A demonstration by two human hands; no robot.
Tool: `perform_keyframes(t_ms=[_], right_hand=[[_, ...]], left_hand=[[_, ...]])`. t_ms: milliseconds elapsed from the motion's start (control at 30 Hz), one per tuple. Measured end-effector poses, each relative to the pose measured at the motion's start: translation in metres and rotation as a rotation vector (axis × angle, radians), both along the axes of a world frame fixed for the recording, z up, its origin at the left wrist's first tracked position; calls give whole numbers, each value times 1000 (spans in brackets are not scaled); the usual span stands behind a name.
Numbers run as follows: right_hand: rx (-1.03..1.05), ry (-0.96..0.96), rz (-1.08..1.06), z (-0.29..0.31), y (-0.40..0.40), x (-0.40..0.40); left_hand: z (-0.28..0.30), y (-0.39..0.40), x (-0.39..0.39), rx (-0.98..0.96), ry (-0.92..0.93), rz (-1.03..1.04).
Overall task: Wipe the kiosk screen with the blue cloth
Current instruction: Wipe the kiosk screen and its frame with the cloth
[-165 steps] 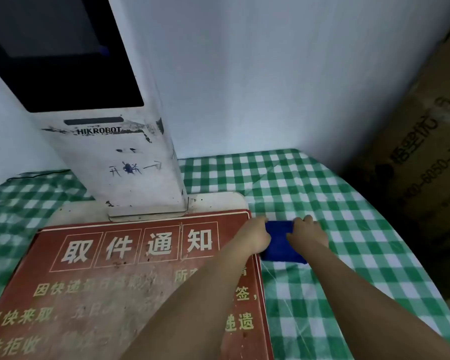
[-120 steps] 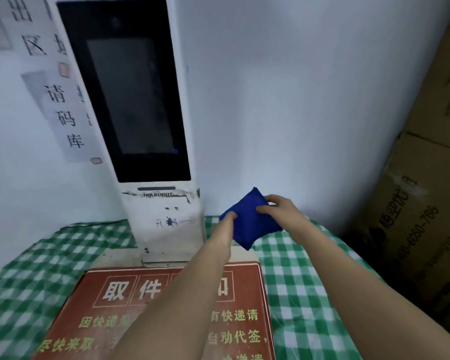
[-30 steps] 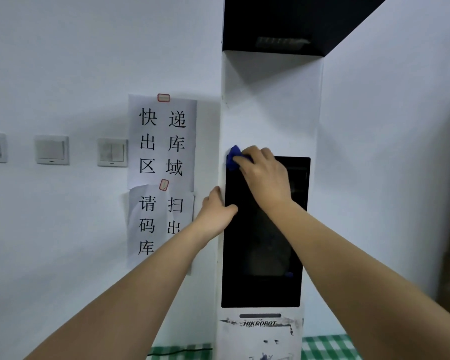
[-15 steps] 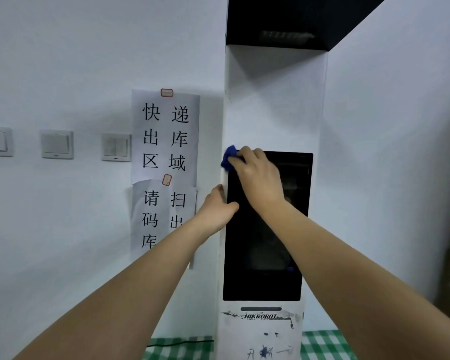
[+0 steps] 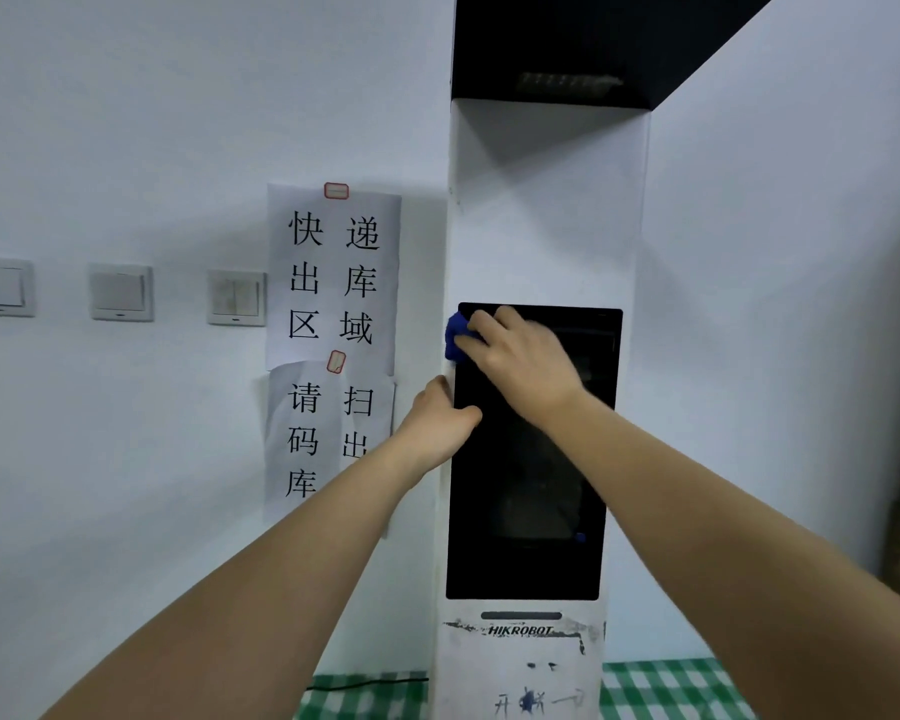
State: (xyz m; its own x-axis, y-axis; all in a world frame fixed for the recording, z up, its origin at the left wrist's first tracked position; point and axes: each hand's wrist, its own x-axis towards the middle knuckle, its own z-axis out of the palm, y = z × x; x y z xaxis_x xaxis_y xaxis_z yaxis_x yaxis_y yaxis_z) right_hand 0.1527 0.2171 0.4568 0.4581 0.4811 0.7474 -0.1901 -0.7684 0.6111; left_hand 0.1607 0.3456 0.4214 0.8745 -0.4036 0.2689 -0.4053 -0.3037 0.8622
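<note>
A white wall [image 5: 126, 122] fills the view, and against it stands a tall white kiosk [image 5: 546, 200] with a dark hood at its top. Its screen [image 5: 526, 511] is a tall black glossy panel set into the lower front, dark and unlit, with faint reflections; below it the casing is scuffed and carries the printed word HIKROBOT and some pen marks. Left of the kiosk two paper notices [image 5: 333, 278] with large black characters are taped to the wall, and further left sit three wall switches [image 5: 120, 293]. At the bottom edge a strip of green checked tablecloth [image 5: 666, 688] covers the tabletop, with a black cable [image 5: 365, 683] lying across it to the left of the kiosk.

The right hand [image 5: 520, 361] lies palm-down over the screen's top left corner, its fingers [image 5: 489, 324] curled and pressing on the blue cloth [image 5: 455, 335]. The cloth is a deep blue, bunched wad; only a small part shows, poking out past the fingertips at the screen's left edge and overlapping the white frame there, while the rest is hidden under the hand.

The left hand [image 5: 437, 423] grips the kiosk's left side just below the cloth, thumb lying on the black panel's left edge and the other fingers wrapped out of sight around the casing.
</note>
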Motion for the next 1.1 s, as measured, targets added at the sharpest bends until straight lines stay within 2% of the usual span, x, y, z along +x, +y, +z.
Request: perform_keyframes(t_ms=[33, 167, 267, 367, 467, 567, 667, 767, 933, 1100], right_hand=[[-1, -12, -16, 7, -2, 0], [219, -50, 1, 5, 9, 7], [91, 12, 21, -18, 6, 9], [-16, 48, 35, -12, -1, 1], [105, -20, -15, 6, 2, 3], [235, -61, 23, -1, 4, 8], [129, -8, 68, -14, 1, 7], [5, 10, 48, -1, -4, 0], [262, -97, -4, 4, -14, 0], [504, -240, 52, -5, -9, 9]], left_hand=[[0, 0, 0, 7, -3, -5], [2, -2, -2, 20, 12, 7], [1, -4, -1, 9, 32, 11], [1, -5, 1, 1, 41, -4], [2, -4, 1, 0, 59, -6], [2, -4, 2, 11, 65, -22], [2, -5, 3, 13, 54, -18], [5, -6, 3, 16, 62, -13], [6, -7, 5, 69, 81, -20], [6, -5, 7, 103, 79, -14]])
